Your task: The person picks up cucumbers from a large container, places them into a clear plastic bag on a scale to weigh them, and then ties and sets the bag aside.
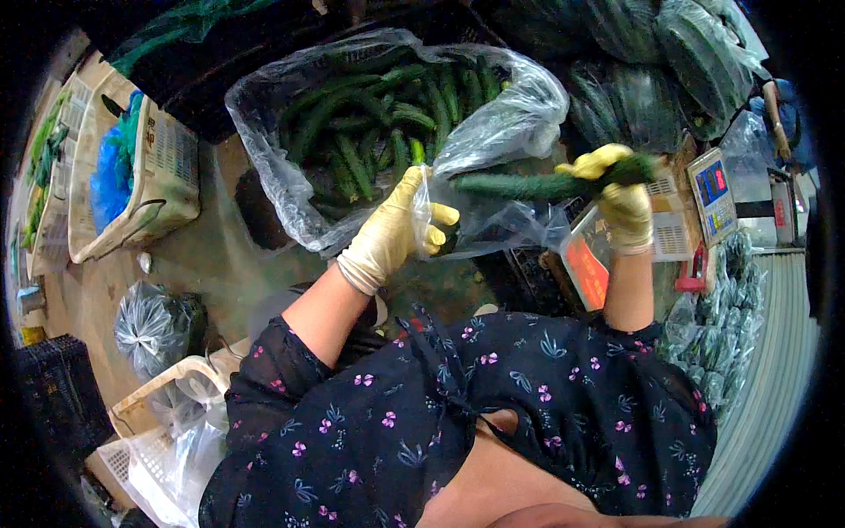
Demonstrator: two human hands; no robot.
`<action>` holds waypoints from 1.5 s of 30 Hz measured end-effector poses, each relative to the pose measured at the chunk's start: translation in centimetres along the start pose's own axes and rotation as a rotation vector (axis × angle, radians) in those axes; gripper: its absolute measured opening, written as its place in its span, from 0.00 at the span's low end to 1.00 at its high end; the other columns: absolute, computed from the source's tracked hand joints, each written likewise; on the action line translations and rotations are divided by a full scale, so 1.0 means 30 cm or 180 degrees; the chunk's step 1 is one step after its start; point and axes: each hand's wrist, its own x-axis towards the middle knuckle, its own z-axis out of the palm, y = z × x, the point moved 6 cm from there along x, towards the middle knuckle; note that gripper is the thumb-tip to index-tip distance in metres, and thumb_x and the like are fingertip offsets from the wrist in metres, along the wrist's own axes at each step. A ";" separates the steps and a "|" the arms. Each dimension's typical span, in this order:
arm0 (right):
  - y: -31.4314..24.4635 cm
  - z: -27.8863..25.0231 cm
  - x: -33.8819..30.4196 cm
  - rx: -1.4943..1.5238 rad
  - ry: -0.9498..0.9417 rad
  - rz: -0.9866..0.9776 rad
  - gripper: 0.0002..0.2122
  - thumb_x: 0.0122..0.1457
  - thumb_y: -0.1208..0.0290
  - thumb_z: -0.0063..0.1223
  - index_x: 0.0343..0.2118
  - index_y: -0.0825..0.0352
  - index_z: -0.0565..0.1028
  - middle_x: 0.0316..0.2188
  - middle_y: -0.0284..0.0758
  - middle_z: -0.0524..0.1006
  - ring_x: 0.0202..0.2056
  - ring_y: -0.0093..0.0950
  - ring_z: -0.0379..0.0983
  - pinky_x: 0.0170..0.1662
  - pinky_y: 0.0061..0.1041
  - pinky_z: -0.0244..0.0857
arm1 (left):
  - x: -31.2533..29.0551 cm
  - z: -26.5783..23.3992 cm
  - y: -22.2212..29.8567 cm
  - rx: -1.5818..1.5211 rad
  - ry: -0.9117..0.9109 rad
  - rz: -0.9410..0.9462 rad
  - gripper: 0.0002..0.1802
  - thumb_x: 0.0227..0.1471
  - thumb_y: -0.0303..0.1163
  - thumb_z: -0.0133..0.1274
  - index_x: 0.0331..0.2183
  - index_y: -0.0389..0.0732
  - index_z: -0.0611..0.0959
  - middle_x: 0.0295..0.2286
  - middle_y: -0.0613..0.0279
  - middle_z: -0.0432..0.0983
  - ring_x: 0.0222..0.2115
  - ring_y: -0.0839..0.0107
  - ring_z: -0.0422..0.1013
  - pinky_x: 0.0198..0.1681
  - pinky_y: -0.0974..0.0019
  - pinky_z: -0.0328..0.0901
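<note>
Both of my hands wear pale yellow gloves. My left hand [400, 227] is closed on a clear plastic bag [502, 231], with the film bunched at the thumb. Something dark green shows by its fingertips, too covered to make out. My right hand [619, 195] is wrapped round a long dark green cucumber [519, 186], slightly blurred. The cucumber lies nearly level, its far end pointing left over the bag near my left hand. Beyond my hands, a crate lined with clear plastic film [251, 114] holds many cucumbers [352, 110].
At right stand a digital scale [711, 195] and several bagged cucumbers [717, 339]. More filled bags [629, 97] are stacked at the back right. White crates [167, 176] line the left, one with blue bags. A tied plastic bag [151, 326] sits on the floor.
</note>
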 end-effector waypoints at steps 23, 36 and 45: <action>0.367 0.241 0.598 -0.3665 -0.1079 0.1438 0.17 0.48 0.72 0.56 0.43 0.68 0.75 0.38 0.36 0.78 0.39 0.24 0.74 0.45 0.22 0.66 | 0.007 0.101 -0.066 -0.0403 -0.0284 -0.0299 0.37 0.54 0.53 0.46 0.58 0.54 0.51 0.32 0.57 0.75 0.25 0.67 0.73 0.29 0.63 0.69; 0.997 0.444 0.909 -0.5709 -0.1330 0.1380 0.42 0.41 0.54 0.65 0.59 0.55 0.55 0.51 0.35 0.67 0.52 0.38 0.63 0.49 0.39 0.64 | -0.025 0.090 -0.019 -0.0220 -0.0186 -0.0201 0.26 0.57 0.48 0.45 0.51 0.45 0.62 0.32 0.60 0.72 0.27 0.73 0.70 0.31 0.68 0.66; 0.731 0.097 0.788 -0.4336 -0.0395 0.1785 0.24 0.42 0.68 0.56 0.46 0.69 0.69 0.39 0.47 0.75 0.43 0.41 0.72 0.46 0.34 0.65 | -0.032 0.098 -0.044 -0.0432 -0.0269 -0.0275 0.39 0.56 0.45 0.47 0.61 0.48 0.46 0.33 0.61 0.74 0.26 0.71 0.72 0.32 0.67 0.68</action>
